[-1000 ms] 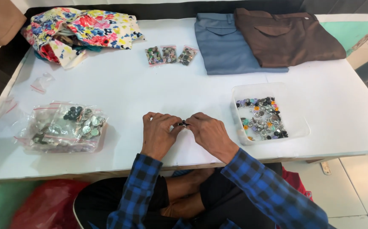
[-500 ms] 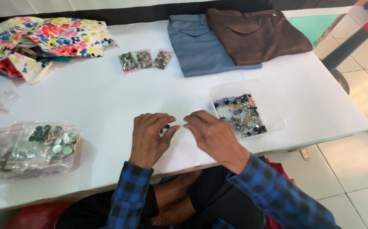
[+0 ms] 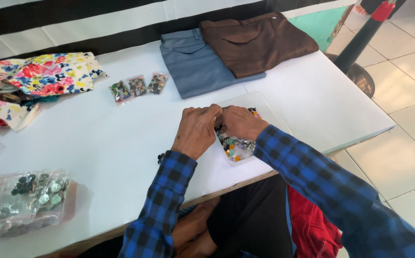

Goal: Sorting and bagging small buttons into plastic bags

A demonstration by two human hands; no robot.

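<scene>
Both hands shifted from bare table onto the tray of buttons.
Left hand (image 3: 197,130) and right hand (image 3: 238,122) meet, fingertips pressed together over tray (image 3: 269,111); pinched item hidden. Left of tray: big button bag (image 3: 21,200). Beyond tray: three small bags (image 3: 138,86), grey trousers (image 3: 193,64), brown trousers (image 3: 255,40).

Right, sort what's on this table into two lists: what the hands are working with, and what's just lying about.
In use:
- left hand and right hand, both over the clear tray
- coloured buttons in that tray

Lying about:
- three small button bags
- big bag of buttons
- loose dark button by the left sleeve
- grey trousers, brown trousers
- floral cloth
</scene>
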